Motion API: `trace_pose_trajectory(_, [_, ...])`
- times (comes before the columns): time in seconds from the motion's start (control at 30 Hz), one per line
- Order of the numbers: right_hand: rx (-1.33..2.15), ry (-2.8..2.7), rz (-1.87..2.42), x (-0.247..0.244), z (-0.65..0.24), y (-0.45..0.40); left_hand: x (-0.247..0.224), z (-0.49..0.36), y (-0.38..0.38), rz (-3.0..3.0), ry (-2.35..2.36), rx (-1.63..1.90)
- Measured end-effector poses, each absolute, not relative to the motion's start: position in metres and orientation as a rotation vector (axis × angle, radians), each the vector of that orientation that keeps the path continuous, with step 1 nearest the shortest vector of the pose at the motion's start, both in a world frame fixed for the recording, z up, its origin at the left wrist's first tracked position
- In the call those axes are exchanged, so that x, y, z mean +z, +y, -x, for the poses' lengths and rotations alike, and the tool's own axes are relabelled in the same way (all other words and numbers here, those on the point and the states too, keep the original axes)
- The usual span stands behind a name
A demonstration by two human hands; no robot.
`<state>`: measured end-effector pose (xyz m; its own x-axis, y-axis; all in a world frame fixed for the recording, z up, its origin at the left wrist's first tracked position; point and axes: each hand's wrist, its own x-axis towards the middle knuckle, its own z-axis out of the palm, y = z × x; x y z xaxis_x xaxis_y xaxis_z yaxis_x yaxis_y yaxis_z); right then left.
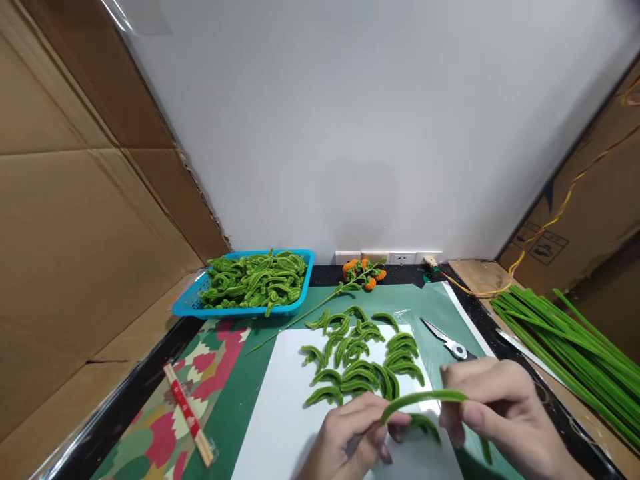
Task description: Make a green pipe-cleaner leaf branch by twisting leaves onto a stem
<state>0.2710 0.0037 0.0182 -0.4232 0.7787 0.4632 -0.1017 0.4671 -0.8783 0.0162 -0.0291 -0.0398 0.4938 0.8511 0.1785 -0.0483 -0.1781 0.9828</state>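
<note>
1. My left hand (350, 437), at the bottom centre of the frame, pinches one end of a green fuzzy strip (425, 396) between thumb and finger.
2. My right hand (505, 407), at the lower right, grips the same strip farther along; its tail hangs below my fingers. The strip arches between both hands, above the lower right part of the white sheet (270, 413).
3. If I pinch too hard or bend too sharply, I judge the strip could take a kink instead of a smooth arch, or its pile could flatten. Uneven pull between my hands could twist it.
4. A loose pinch on the left could let that end spring free, since only the fingertips hold it.
5. The curled green pieces (357, 373) lie close together across the middle, some touching. My left knuckles are near the lowest ones, so a low sweep could scatter or tangle them.
6. The scissors (457, 349) lie just beyond my right hand, blades toward the upper left. Reaching that way without looking could nick a finger or push them into the pieces.
7. The long green stems (575, 347) at the right edge could snag on a sleeve or slide if my forearm swings wide.
</note>
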Motion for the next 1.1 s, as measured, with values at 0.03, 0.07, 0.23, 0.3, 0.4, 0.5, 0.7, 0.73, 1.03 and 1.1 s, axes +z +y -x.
trace_pose_trajectory(0.03, [1.218, -1.644, 0.554, 0.016, -0.267, 0.003, -0.037, -0.018, -0.030, -1.505, 0.724, 0.927])
trace_pose_trajectory(0.07, [1.293, -1.551, 0.533, 0.012, -0.263, 0.003, -0.033, -0.020, -0.031, -1.443, 0.746, 0.903])
trace_pose_trajectory(0.23, [1.529, -1.339, 0.459, 0.003, -0.245, 0.004, -0.016, -0.035, -0.036, -1.043, 0.858, 0.707])
trace_pose_trajectory(0.3, [1.625, -1.339, 0.402, 0.002, -0.242, 0.003, -0.012, -0.041, -0.038, -0.954, 0.847, 0.651])
trace_pose_trajectory(0.4, [1.681, -1.290, 0.429, 0.001, -0.240, -0.001, -0.012, -0.047, -0.040, -0.892, 0.813, 0.595])
trace_pose_trajectory(0.5, [1.660, -1.190, 0.509, -0.003, -0.235, -0.005, -0.016, -0.048, -0.042, -0.854, 0.746, 0.562])
trace_pose_trajectory(0.7, [1.829, -1.042, 0.399, -0.008, -0.229, -0.005, -0.023, -0.044, -0.041, -0.737, 0.636, 0.547])
trace_pose_trajectory(0.73, [1.835, -1.040, 0.395, -0.009, -0.230, -0.004, -0.024, -0.044, -0.040, -0.732, 0.626, 0.536])
trace_pose_trajectory(1.03, [1.768, -1.160, 0.516, -0.023, -0.236, -0.002, -0.026, -0.043, -0.038, -0.738, 0.589, 0.496])
trace_pose_trajectory(1.1, [1.722, -1.194, 0.566, -0.021, -0.236, -0.002, -0.025, -0.043, -0.038, -0.751, 0.577, 0.481])
